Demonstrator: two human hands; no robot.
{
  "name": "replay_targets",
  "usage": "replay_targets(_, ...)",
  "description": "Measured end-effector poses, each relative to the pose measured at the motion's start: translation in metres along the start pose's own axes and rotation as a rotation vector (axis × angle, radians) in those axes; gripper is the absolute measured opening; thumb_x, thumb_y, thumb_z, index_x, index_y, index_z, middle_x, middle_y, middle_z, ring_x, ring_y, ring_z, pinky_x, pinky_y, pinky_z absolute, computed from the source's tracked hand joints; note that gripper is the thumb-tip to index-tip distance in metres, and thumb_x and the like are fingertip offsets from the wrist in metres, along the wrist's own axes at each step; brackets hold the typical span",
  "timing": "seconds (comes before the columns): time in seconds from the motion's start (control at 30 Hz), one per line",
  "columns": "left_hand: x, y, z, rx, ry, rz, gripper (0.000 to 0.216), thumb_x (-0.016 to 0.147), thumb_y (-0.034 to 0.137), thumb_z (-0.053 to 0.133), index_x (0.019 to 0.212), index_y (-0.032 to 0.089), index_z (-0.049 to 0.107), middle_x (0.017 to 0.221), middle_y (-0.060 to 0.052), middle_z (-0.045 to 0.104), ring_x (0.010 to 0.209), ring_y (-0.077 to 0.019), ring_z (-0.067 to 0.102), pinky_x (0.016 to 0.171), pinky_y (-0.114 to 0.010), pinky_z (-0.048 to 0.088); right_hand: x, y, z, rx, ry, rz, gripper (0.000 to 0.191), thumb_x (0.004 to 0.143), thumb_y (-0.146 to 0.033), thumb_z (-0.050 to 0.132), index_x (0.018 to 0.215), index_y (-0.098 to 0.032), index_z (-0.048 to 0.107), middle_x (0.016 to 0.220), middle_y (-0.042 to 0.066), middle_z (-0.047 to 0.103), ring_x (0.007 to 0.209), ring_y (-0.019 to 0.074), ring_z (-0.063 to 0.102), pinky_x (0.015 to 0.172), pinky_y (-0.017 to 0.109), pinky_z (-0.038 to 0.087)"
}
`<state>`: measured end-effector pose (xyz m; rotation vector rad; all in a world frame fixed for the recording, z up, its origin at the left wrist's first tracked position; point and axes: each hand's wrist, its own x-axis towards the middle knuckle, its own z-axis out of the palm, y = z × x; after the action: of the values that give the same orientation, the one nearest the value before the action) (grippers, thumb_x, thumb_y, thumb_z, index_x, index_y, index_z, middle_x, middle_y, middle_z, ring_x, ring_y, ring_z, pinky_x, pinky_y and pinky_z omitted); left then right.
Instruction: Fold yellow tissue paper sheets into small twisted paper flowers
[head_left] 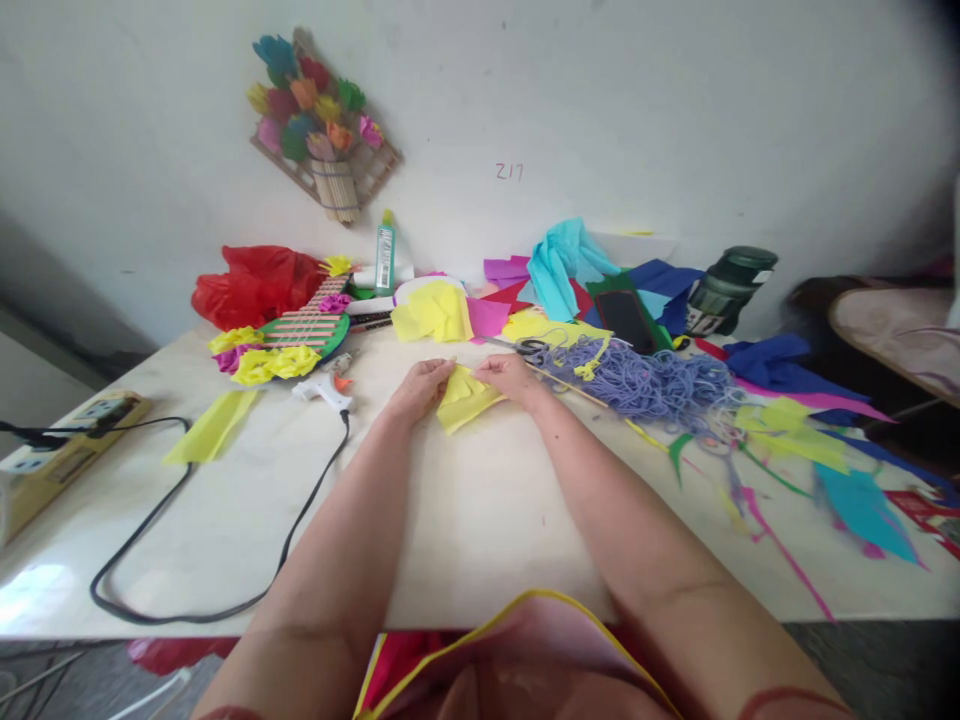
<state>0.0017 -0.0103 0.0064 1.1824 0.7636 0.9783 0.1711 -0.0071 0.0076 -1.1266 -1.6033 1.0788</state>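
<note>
Between my two hands, low over the middle of the table, is a piece of yellow crepe paper (466, 402). My left hand (424, 388) pinches its left upper corner with the fingers closed. On the other side, my right hand (510, 376) has its fingertips pressed together on the paper's upper right edge. The lower part of the sheet spreads downward, a little creased. Just beyond my right hand lie black-handled scissors (531, 348) and a thin wooden stick (574, 388). More folded yellow paper (433, 312) rests behind my hands.
At left are a white glue gun (327, 390) with a looping black cord, a power strip (71, 450), a yellow strip (214, 425) and a flower-trimmed craft (300, 335). A purple yarn heap (645, 380), paper scraps, a phone (624, 318) and a dark bottle (731, 290) occupy the right.
</note>
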Motion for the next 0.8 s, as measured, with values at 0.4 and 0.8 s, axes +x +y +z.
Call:
replay_targets(0.4, 0.0002, 0.0001, 0.0016, 0.092, 0.133, 0.052, 0.028, 0.06, 0.037, 0.068, 0.058, 0.014, 0.052, 0.045, 0.005, 0.045, 0.039, -0.0048, 0.04, 0.04, -0.019, 0.029, 0.0006, 0.0024, -0.0014, -0.021, 0.015, -0.043, 0.027, 0.058, -0.04, 0.063, 0.06, -0.013, 0.059, 0.055, -0.002, 0.051, 0.053, 0.0085, 0.042, 0.052, 0.022, 0.033)
replay_targets(0.8, 0.0006, -0.0045, 0.0016, 0.191, 0.13, 0.083, 0.028, 0.062, 0.039, 0.066, 0.061, 0.015, 0.05, 0.05, 0.004, 0.052, 0.042, -0.0066, 0.044, 0.043, -0.02, 0.031, -0.0024, -0.002, 0.0016, 0.019, -0.006, -0.049, 0.022, 0.058, -0.034, 0.063, 0.057, -0.013, 0.059, 0.052, -0.004, 0.05, 0.052, 0.0075, 0.04, 0.051, 0.021, 0.031)
